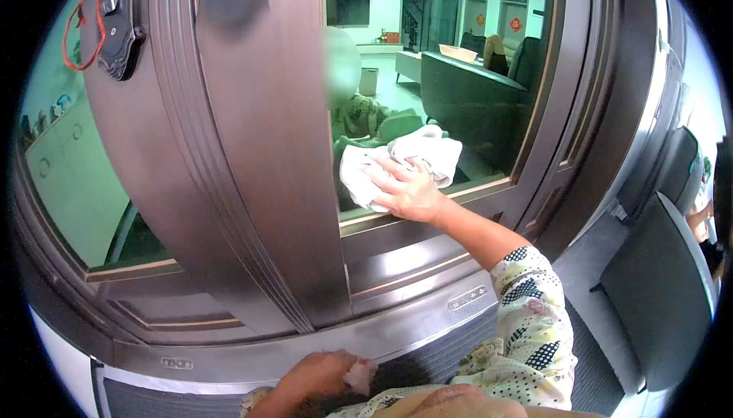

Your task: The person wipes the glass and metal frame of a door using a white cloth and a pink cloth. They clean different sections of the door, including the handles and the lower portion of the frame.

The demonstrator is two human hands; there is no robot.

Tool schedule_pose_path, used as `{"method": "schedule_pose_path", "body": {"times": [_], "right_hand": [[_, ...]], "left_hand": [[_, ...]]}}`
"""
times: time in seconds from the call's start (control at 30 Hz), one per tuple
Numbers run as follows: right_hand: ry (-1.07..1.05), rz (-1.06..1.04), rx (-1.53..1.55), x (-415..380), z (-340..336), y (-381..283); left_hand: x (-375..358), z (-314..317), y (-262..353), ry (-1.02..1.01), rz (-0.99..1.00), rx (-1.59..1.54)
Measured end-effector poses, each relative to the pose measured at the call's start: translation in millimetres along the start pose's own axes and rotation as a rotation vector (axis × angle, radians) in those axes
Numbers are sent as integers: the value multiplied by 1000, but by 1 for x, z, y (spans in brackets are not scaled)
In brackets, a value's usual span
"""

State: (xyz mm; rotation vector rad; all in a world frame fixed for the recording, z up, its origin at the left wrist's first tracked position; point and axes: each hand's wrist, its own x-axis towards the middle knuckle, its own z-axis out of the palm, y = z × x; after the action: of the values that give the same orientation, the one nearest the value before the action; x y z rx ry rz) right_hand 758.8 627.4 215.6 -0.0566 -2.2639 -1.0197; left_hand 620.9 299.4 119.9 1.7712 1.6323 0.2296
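Note:
My right hand (408, 189) is pressed flat on a white cloth (397, 160) against the glass pane (443, 59) of a dark brown door, just above the pane's lower edge. The arm reaches up from the lower right in a patterned sleeve (531, 326). My left hand (321, 378) is low at the bottom of the view, near the door's bottom rail, with its fingers curled around a small pale wad (359, 374). The thick brown middle post (252, 151) of the door stands left of the cloth.
A lock plate with a red cord (95, 17) hangs at the upper left. A second glass pane (69, 181) lies left of the post. Dark padded seats (660, 296) stand at the right, close to the door. The glass shows a sofa (473, 101) and a bright room.

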Motion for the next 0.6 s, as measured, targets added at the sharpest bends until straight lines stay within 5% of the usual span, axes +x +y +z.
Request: {"method": "schedule_pose_path", "body": {"times": [0.17,0.33,0.4,0.43,0.5,0.57,0.6], "right_hand": [[99,40,-171,49,-37,82],[446,642,-201,87,-77,204],[610,764,-260,46,-85,257],[689,1029,-403,19,-72,284],[649,1432,331,20,-142,179],[521,1138,-191,-108,-63,251],[443,1149,-101,-119,-56,226]], "left_hand": [[15,-9,-7,-123,-58,109],[25,-4,-14,4,-90,168],[27,-5,-13,9,-50,172],[30,-4,-16,14,-30,169],[37,1,-26,-43,-45,187],[41,5,-30,-87,-10,231],[42,10,-33,-76,-3,173]]}}
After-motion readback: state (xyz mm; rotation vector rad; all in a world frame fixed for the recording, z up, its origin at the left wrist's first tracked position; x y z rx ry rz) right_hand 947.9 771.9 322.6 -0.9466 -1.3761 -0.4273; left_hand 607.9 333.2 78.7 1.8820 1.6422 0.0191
